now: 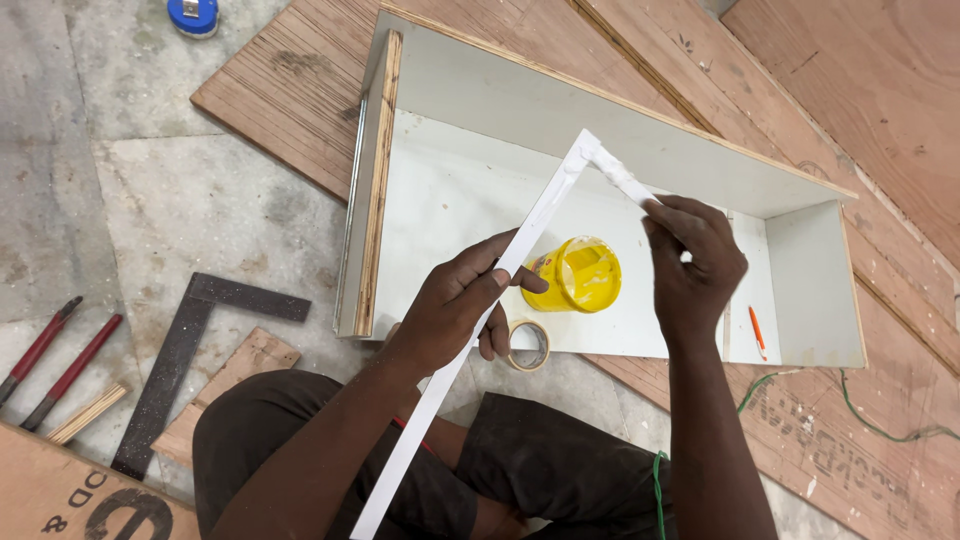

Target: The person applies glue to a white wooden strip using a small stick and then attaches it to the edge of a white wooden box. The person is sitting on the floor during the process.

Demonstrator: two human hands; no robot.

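My left hand (pixel 458 308) grips a long white strip (pixel 540 215) that runs from my lap up over an open white box. My right hand (pixel 692 262) pinches the strip's bent far end, a short white piece (pixel 622 180) folded down from the tip. Under the strip, a yellow tub (pixel 580 274) lies tilted inside the white box (pixel 640 140). A roll of tape (pixel 528 345) sits by the box's near edge, just below my left hand.
A black metal square (pixel 190 345) and red-handled pliers (pixel 60 360) lie on the stone floor at left. Plywood sheets (pixel 860 90) spread under and behind the box. An orange pencil (pixel 757 330) rests in the box. A green cord (pixel 870 420) trails at right.
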